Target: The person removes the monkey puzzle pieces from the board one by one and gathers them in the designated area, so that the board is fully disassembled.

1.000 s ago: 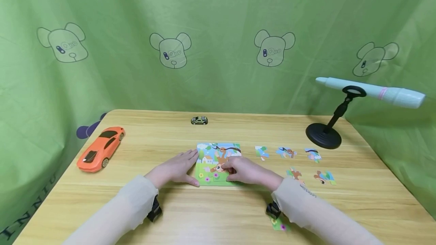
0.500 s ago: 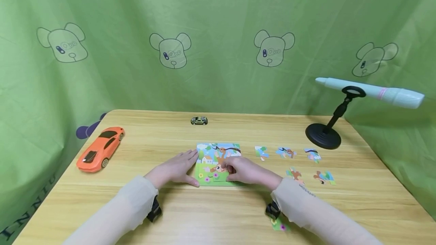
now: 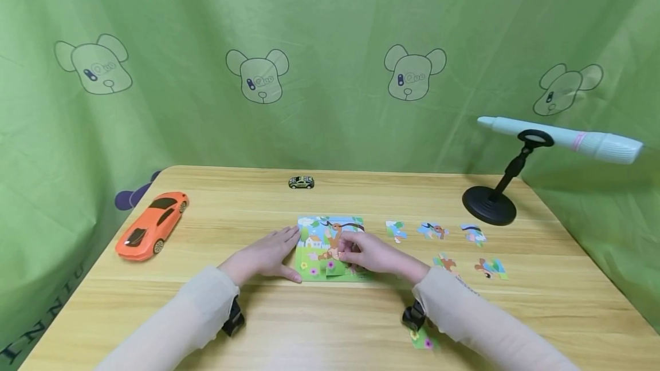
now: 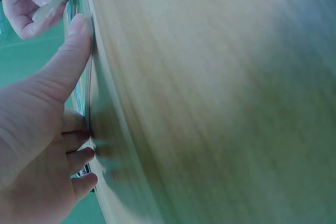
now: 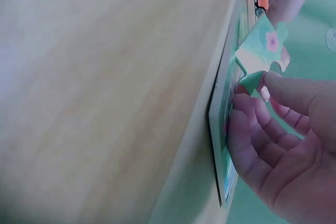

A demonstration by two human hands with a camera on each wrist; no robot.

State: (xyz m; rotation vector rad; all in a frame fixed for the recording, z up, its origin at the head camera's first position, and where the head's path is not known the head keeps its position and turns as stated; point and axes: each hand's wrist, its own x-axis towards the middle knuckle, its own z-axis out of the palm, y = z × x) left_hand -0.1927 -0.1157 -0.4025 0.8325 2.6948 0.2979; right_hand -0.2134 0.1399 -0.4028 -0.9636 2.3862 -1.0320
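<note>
At the left of the head frame I see an orange toy car [image 3: 152,225] on the wooden table [image 3: 258,325], near its left edge. A little right of it, at the far side of the table, stands a small dark toy car [image 3: 301,182].

Near the center, my left hand [image 3: 265,256] lies flat on the table, with straight fingers [image 3: 289,235] close together, touching the left edge of the puzzle board [image 3: 313,245]. In the left wrist frame the thumb [image 4: 71,51] presses along this edge.

Just right of it, my right hand [image 3: 373,255] is over the lower right part of the board. Its fingers [image 5: 286,90] pinch a green puzzle piece [image 3: 334,266] with a pink flower, and this piece is lifted and tilted above the board, as the right wrist frame shows.

Further right, five loose pieces [image 3: 433,231] lie on the table in two rows, apart from each other. One more green piece [image 3: 421,340] lies under my right sleeve, at the bottom of the frame.

At the far right, a black stand [image 3: 490,205] carries a pale blue pen [image 3: 562,138], lying almost horizontal.
</note>
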